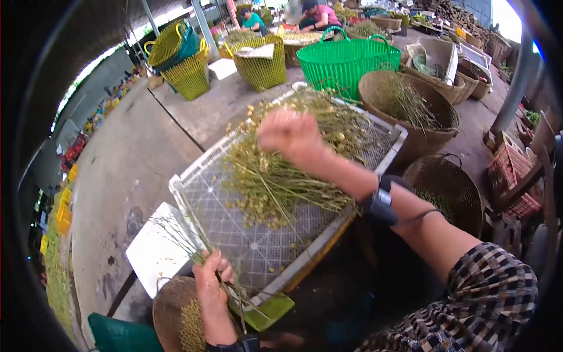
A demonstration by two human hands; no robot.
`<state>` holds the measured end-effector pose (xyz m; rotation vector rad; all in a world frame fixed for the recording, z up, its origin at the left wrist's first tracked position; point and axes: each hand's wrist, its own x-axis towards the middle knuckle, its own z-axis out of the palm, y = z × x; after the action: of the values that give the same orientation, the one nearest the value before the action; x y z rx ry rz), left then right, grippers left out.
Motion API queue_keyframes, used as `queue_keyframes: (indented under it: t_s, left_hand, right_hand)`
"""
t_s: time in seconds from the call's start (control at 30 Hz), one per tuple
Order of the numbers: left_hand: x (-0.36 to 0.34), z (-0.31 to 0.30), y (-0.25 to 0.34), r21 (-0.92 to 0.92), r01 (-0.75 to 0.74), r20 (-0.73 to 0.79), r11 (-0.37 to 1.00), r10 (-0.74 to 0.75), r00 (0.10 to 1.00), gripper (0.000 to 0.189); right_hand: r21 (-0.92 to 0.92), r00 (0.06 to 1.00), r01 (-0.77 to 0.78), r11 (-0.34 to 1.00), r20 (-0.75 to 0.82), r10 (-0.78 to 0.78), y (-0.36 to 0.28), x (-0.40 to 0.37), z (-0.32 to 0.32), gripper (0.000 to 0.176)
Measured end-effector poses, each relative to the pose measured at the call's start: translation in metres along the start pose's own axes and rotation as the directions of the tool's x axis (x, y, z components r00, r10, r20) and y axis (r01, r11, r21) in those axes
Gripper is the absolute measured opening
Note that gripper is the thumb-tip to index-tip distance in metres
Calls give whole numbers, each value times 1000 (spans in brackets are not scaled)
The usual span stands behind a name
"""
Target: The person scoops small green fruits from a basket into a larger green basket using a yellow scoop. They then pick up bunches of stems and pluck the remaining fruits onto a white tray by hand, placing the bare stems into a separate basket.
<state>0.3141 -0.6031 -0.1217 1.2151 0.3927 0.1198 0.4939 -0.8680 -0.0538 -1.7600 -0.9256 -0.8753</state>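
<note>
Probably mid-picking: left hand [212,277] curled tight round stalks [197,253] by the mesh tray [249,253], right hand [291,134] bunched over it, hold unclear; next grab likely needs loosening.

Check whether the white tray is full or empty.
Partly full: stems are heaped on the white tray, leaving one end mostly bare.

I wore black-and-pale checked shirt [419,325], short sleeve [495,287] at four o'clock. My right wrist [360,182] bore boxy black device [378,209], thin dark cord [419,219] behind. My left wrist [220,328], near six o'clock, had dark band [246,345].
</note>
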Motion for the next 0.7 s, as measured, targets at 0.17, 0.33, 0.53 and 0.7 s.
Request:
queue_keyframes:
  t_s: [0.17, 0.33, 0.53, 0.7]
  left_hand:
    - [3, 4, -4, -102, -28, 121, 994, 40, 992, 16]
    - [-10, 22, 8, 112, -58, 166, 992, 39, 985, 15]
    - [-10, 23, 15, 250, -121, 174, 961, 78, 982, 33]
    - [-5, 18, 15, 70, -193, 72, 979, 188, 980, 32]
  right_hand:
    - [-166, 785, 619, 768, 92, -613, -53, -44, 49, 20]
    - [11, 724, 665, 747, 236, -648, -75, -72, 74, 9]
    - [125, 740, 618, 777, 242, -627, -77, -72, 79, 26]
    - [-132, 886, 445, 886, -76, -457, -49, -26, 62, 35]
